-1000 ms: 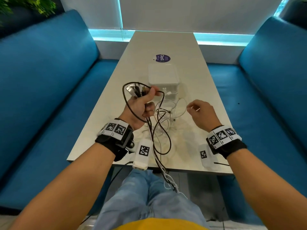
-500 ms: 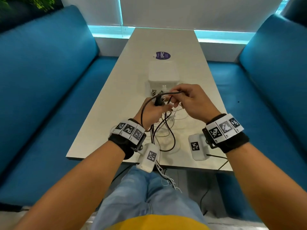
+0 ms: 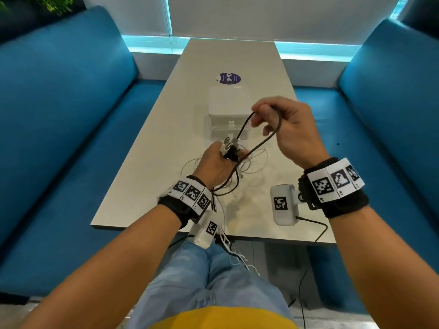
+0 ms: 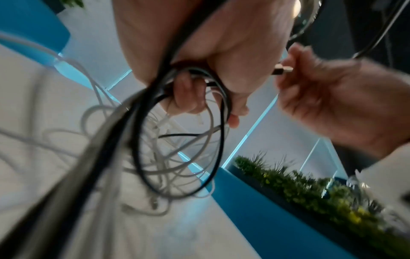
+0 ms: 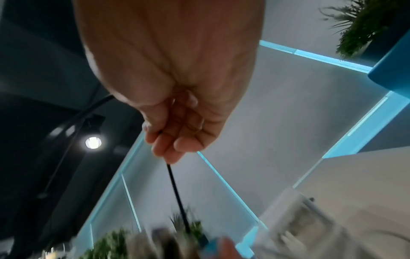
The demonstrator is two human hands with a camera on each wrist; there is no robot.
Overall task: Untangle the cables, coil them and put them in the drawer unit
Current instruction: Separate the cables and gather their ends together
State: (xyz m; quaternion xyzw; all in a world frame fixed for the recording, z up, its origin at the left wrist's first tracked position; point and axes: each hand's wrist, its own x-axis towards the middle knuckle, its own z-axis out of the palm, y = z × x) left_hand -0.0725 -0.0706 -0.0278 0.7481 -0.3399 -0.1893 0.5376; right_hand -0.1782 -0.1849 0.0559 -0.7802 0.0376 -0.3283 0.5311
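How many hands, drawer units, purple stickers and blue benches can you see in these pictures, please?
Hands: 2, left hand and right hand
Drawer unit: 1
Purple sticker: 1
Blue bench: 2
Total: 6

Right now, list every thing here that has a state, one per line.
left hand: grips a bunch of cable ends, raised above the table.
right hand: pinches a loop of the black cable, lifted.
black cable: looped between both hands, not coiled.
white cables: tangled loose on the table, some hanging off its near edge.
drawer unit: on the table beyond the hands; drawers look shut.
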